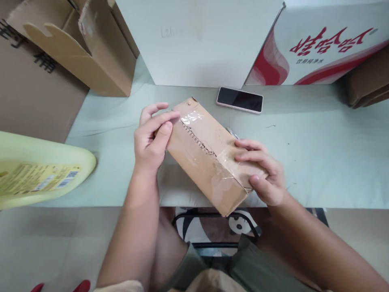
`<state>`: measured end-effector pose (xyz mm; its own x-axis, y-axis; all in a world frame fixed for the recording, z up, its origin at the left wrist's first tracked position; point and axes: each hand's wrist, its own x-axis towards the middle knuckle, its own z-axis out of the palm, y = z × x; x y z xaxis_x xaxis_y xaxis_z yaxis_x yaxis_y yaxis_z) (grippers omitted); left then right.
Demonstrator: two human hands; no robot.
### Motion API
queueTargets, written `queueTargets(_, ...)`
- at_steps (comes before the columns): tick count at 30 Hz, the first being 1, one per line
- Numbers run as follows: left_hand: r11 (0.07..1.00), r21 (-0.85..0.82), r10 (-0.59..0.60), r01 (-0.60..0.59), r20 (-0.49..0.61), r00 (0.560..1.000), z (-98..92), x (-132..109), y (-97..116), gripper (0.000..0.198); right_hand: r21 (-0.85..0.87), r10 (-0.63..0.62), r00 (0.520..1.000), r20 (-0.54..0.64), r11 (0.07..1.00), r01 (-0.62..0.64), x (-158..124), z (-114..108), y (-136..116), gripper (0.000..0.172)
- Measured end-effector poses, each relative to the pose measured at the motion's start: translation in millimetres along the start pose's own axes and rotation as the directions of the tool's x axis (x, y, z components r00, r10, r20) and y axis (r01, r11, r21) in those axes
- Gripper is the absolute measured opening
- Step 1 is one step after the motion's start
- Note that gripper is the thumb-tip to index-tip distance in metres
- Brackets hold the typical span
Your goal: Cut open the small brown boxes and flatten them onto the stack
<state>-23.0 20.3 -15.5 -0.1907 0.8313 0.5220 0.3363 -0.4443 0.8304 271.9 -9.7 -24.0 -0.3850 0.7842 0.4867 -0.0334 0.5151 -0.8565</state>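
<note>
A small brown cardboard parcel point(203, 152), sealed with clear tape and with a torn perforated strip along its top, lies slanted over the near edge of a pale table point(319, 150). My left hand point(152, 136) pinches the parcel's far left end, thumb and fingers closed on its edge. My right hand point(261, 170) grips the near right end, fingers over the taped top and thumb on the side.
A black phone point(240, 99) lies on the table behind the parcel. A white box with red print point(319, 44) and a plain white box point(197, 40) stand at the back. Open brown cartons point(75, 48) are at the left, a yellow container point(39, 172) beside them.
</note>
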Motion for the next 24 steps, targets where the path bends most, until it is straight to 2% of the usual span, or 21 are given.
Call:
queueTargets(5,0.995,0.014,0.099,-0.100,0.055,0.994,-3.9,0,-2,0.027,0.016,0.000,0.999,-0.035,1.000,0.001,-2,2,4,0.041)
queueTargets(7,0.996,0.005,0.090,-0.090,0.049,0.995,-4.2,-1,-3,0.026,0.051,0.013,0.999,-0.041,0.999,-0.011,-4,4,5,0.045)
queueTargets(11,0.999,-0.028,0.027,-0.026,0.012,1.000,-3.4,0,-3,0.025,0.175,0.073,0.995,-0.063,0.983,-0.061,-8,9,11,0.056)
queueTargets(16,0.993,-0.109,-0.049,0.037,-0.114,0.992,-4.4,1,0,0.020,0.239,0.133,0.989,-0.062,0.964,-0.114,-11,10,18,0.063)
queueTargets(21,0.985,-0.140,-0.136,0.100,-0.274,0.952,-16.5,4,-8,0.026,0.170,0.248,0.955,-0.160,0.960,-0.221,-9,9,26,0.059)
queueTargets(24,0.952,-0.215,-0.277,0.217,-0.303,0.912,-29.5,4,-23,0.031,0.175,0.323,0.933,-0.161,0.939,-0.295,-8,10,31,0.054)
